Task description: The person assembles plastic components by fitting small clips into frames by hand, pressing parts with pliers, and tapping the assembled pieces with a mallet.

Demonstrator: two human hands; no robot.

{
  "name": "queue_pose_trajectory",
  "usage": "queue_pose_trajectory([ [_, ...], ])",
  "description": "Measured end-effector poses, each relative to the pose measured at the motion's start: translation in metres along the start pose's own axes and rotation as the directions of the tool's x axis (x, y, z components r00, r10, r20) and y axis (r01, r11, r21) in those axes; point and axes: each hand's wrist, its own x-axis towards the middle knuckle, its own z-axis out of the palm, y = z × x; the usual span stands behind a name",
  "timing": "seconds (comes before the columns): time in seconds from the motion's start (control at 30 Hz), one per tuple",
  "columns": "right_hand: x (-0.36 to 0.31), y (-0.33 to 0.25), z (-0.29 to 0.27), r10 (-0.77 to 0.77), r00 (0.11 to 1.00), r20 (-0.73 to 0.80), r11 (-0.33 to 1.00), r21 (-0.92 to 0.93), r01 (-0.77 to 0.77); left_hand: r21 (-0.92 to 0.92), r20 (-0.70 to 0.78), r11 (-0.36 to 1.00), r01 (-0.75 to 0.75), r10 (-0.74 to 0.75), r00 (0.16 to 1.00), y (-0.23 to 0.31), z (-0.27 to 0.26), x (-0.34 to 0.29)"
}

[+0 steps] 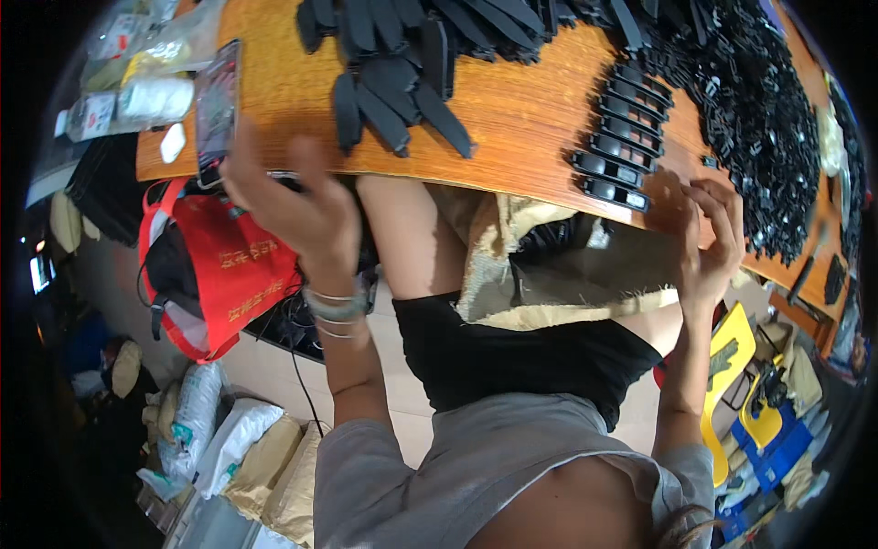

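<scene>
My left hand [306, 210] is raised over the table's front edge at the left, blurred by motion. Its thumb and fingers are apart, with nothing visible between them. Beside it a phone [217, 110] lies near the table's left end. At the right, my right hand [713, 233] rests at the front edge, its fingers bent and slightly apart, tips on the wood. No held thing shows there. Left of that hand lies a row of black plastic clips [625, 133] with crossbars. A small loose black piece [709, 162] sits just beyond its fingertips.
A large heap of small black parts [759, 119] covers the table's right side. Flat black strips [393, 91] are piled at the back. Beige sackcloth [489, 265] hangs below the front edge over my lap. A red bag [215, 265] and bottles [91, 117] are at the left.
</scene>
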Motion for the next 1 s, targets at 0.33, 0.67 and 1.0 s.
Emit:
queue_pose_trajectory([
  [0.33,-0.015,-0.007,0.001,0.082,0.996,0.022,0.996,0.037,-0.082,-0.139,0.215,0.974,-0.181,0.208,0.954,-0.047,0.03,0.099],
  [0.67,-0.01,0.047,-0.01,0.028,0.993,-0.114,0.978,-0.204,-0.051,0.237,0.484,0.97,0.051,-0.163,0.86,-0.044,0.071,0.108],
  [1.0,0.034,0.111,0.009,-0.016,0.988,-0.156,0.881,-0.47,-0.06,0.173,0.208,0.97,-0.173,0.136,0.969,-0.05,0.038,0.062],
])
